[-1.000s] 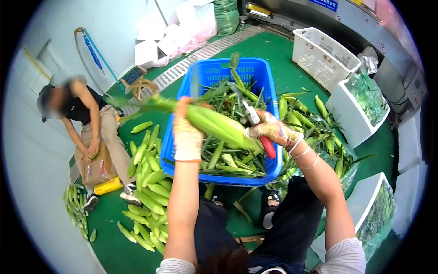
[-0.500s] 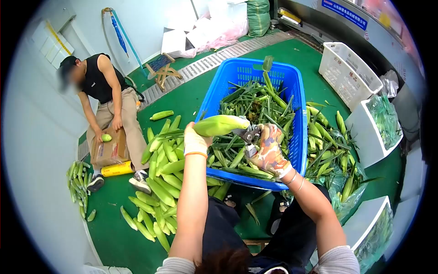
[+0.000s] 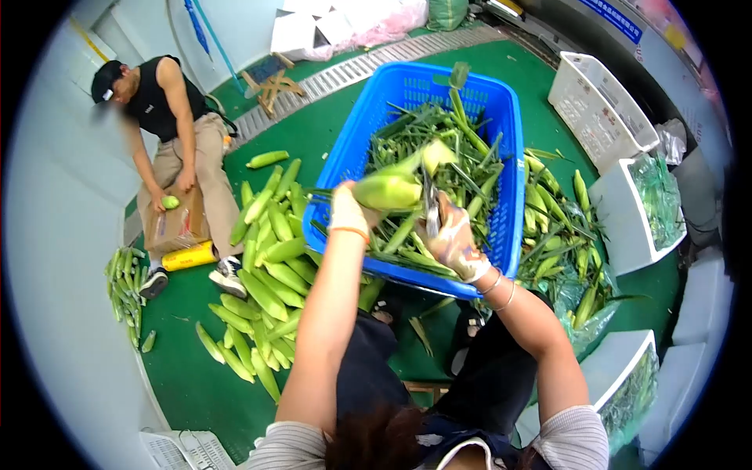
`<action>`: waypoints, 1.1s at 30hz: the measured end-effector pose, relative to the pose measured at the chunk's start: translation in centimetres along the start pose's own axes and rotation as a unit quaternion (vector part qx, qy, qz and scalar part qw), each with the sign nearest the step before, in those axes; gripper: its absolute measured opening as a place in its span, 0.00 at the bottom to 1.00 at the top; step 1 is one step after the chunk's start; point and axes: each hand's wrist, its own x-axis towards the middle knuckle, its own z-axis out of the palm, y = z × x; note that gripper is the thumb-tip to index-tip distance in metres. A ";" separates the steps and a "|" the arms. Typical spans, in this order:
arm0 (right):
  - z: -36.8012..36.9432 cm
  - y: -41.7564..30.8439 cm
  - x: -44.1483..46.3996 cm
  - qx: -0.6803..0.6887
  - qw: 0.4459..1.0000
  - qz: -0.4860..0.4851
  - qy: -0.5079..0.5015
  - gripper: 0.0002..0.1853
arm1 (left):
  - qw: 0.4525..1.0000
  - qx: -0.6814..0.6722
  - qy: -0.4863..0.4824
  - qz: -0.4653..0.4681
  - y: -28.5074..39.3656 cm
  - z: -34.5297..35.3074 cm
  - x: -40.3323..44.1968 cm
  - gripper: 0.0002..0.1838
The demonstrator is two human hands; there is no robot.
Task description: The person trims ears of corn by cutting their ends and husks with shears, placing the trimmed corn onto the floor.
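My left hand, in a light glove with an orange cuff, holds a green corn cob in its husk, blurred by motion. In my right hand, in a patterned glove, are pruning shears, their blades beside the cob's right end. A pale green piece shows just above the blades. Beneath both hands is the blue basket, holding cut leaves and husks. A pile of husked-in cobs lies on the floor left of the basket.
At the left, a seated person holds a small cob over a cardboard box. More cobs lie right of the basket. A white crate, white foam boxes and a wooden stool stand around.
The shears have moved up against the cob's right end, where a pale piece now shows apart from it. The view has tilted lower, and both hands still hold their things.
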 end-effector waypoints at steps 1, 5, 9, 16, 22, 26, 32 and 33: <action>-0.8 -0.7 0.5 0.228 0.936 0.251 -0.088 0.13 | 0.998 -0.046 0.000 0.029 0.7 -1.4 1.9 0.19; -2.3 3.2 -0.1 0.467 0.743 0.413 -0.242 0.16 | 0.988 -0.061 0.058 0.132 4.5 -2.7 3.8 0.23; -2.9 2.1 0.7 0.223 0.902 0.354 -0.110 0.23 | 0.980 0.015 0.007 0.196 4.1 -1.8 3.3 0.26; -0.6 3.4 -1.4 0.402 0.840 0.335 -0.147 0.28 | 0.907 0.320 0.011 0.274 1.0 2.1 -1.5 0.26; 0.3 1.3 -1.3 0.432 0.836 0.318 -0.116 0.27 | 0.815 0.468 -0.204 0.275 -1.2 2.9 -3.9 0.27; -1.8 1.7 -0.4 0.544 0.721 0.340 -0.261 0.23 | 0.855 0.397 -0.268 0.197 -2.3 2.8 -5.8 0.34; -4.1 1.7 -1.0 0.230 0.893 0.289 -0.258 0.33 | 0.624 0.684 -0.098 0.365 0.3 -1.4 -1.8 0.34; -3.9 2.0 -0.8 0.233 0.894 0.275 -0.266 0.33 | 0.526 0.758 -0.055 0.382 0.7 1.3 -6.5 0.33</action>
